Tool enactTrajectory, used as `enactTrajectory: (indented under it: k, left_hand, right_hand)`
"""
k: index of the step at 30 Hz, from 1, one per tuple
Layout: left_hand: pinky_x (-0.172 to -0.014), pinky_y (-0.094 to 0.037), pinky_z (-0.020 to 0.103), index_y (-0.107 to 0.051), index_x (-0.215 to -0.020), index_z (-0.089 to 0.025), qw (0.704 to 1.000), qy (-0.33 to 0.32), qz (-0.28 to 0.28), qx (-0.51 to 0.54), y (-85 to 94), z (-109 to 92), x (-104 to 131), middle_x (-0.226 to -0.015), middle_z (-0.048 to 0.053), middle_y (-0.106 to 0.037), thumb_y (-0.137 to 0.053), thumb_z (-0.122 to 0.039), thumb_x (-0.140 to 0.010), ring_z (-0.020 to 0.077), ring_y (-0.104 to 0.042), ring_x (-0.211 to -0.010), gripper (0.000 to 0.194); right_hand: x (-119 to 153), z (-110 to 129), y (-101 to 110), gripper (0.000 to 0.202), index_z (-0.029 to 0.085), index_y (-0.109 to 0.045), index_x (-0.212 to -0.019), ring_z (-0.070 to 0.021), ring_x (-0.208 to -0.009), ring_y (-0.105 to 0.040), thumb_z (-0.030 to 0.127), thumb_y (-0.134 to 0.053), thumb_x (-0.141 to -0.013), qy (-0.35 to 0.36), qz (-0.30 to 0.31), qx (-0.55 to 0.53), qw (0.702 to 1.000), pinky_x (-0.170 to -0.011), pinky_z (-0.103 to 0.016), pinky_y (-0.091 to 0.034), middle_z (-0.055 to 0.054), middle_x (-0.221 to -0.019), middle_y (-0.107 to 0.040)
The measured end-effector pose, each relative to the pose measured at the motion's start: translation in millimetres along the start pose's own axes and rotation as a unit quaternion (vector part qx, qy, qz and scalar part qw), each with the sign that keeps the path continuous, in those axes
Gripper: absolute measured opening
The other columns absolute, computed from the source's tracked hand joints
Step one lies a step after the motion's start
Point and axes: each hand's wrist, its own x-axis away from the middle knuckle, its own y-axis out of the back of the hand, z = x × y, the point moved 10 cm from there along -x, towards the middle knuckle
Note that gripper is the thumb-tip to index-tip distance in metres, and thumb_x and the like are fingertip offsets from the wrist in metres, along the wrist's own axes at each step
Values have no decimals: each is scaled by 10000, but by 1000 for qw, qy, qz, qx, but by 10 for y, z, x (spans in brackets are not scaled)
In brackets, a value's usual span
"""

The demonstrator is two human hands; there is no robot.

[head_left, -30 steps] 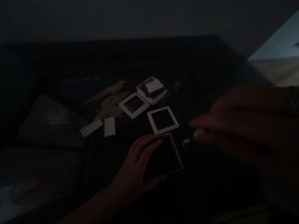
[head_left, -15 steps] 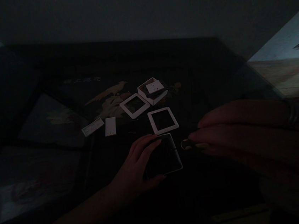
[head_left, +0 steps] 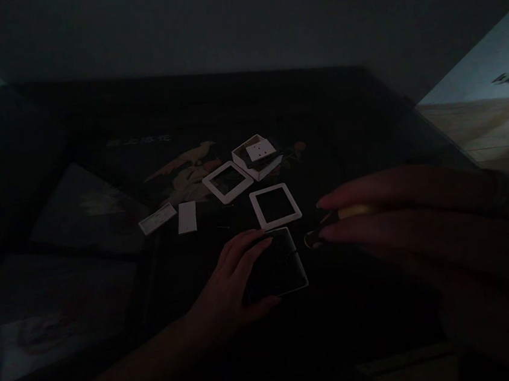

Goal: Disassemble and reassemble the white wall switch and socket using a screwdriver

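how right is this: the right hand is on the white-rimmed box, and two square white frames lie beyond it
Not quite: the left hand is on the white-rimmed box, as the head view shows. Two square white frames do lie beyond it, a nearer frame and a farther frame.

Beside the white-rimmed case (head_left: pixel 303 268), the right hand (head_left: pixel 403 217) has changed its grip on the small tool (head_left: pixel 355 210). Its uppermost fingertip (head_left: pixel 322 203), drawn back from the case half a second ago, now reaches closer to it, and a gap has opened between that finger and the next one down. A pale stretch of the tool now shows in that gap, farther from the case than the pale patch seen between the fingers at first, and the end facing the case shows less of its pale marking.
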Motion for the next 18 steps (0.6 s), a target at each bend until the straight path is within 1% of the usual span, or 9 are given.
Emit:
enactTrajectory:
  k: [3,4,6,7,9,11,12,15,18]
  left_hand:
    - [-1141,-402,573,-272,-1497,-238,1000,1,-4,-2,17,-4,9,-1504,161,-393,-712,-351,-860,352,-379,-1397,783]
    - [-1139,-404,574,-273,-1499,-241,1000,2,-6,-2,23,-5,12,-1505,160,-396,-713,-350,-859,353,-383,-1397,784]
    - [-1128,-417,577,-273,-1502,-250,1000,2,-15,1,43,-12,14,-1510,156,-404,-714,-338,-854,357,-393,-1398,788]
    - [-1121,-427,577,-275,-1503,-256,1000,3,-18,5,49,-14,13,-1513,152,-409,-714,-333,-850,360,-399,-1398,791]
    - [-1106,-444,581,-293,-1501,-263,1000,5,-20,10,50,-14,8,-1510,145,-428,-717,-337,-837,370,-416,-1392,791]
    - [-1100,-449,586,-309,-1499,-256,1000,8,-16,5,39,-13,3,-1504,149,-440,-719,-341,-833,381,-424,-1389,787]
    - [-1101,-446,589,-307,-1501,-250,1000,6,-14,0,35,-17,2,-1504,154,-438,-720,-341,-835,384,-420,-1391,788]
    - [-1102,-443,588,-266,-1511,-242,1000,-12,-23,-11,53,-59,3,-1506,166,-420,-711,-336,-855,375,-404,-1400,798]
    - [-1108,-443,570,-237,-1515,-242,999,-22,-25,-18,59,-80,5,-1507,164,-409,-704,-330,-864,362,-394,-1405,806]
  right_hand:
    - [-14,122,-4,430,402,-648,-1306,-172,-780,-759,195,-481,-969,-9,28,-43,999,-625,-239,-581,53,-1039,-791]
    - [-42,168,-4,418,391,-663,-1292,-172,-791,-761,196,-480,-970,-12,36,-49,998,-632,-239,-576,46,-1016,-796]
    - [-105,234,10,375,393,-716,-1191,-175,-828,-762,211,-463,-982,-19,38,-39,998,-652,-244,-567,45,-989,-799]
    - [-130,262,26,349,394,-740,-1121,-177,-835,-762,215,-476,-978,-17,29,-32,999,-653,-246,-564,47,-971,-800]
    - [-153,297,75,289,390,-759,-994,-178,-811,-760,216,-531,-956,-5,-7,-9,1000,-639,-247,-559,53,-924,-800]
    - [-139,297,117,250,369,-755,-922,-177,-765,-753,222,-554,-944,9,-50,-1,999,-619,-252,-552,44,-887,-797]
    - [-131,289,116,251,358,-749,-910,-173,-744,-747,230,-537,-953,15,-62,0,998,-603,-253,-545,37,-877,-795]
    - [-146,277,83,313,307,-740,-878,-155,-648,-706,227,-456,-981,39,-67,-15,997,-523,-250,-494,7,-806,-776]
    - [-226,310,67,359,255,-728,-777,-135,-520,-619,171,-435,-967,57,-53,-5,997,-459,-262,-421,-6,-696,-732]
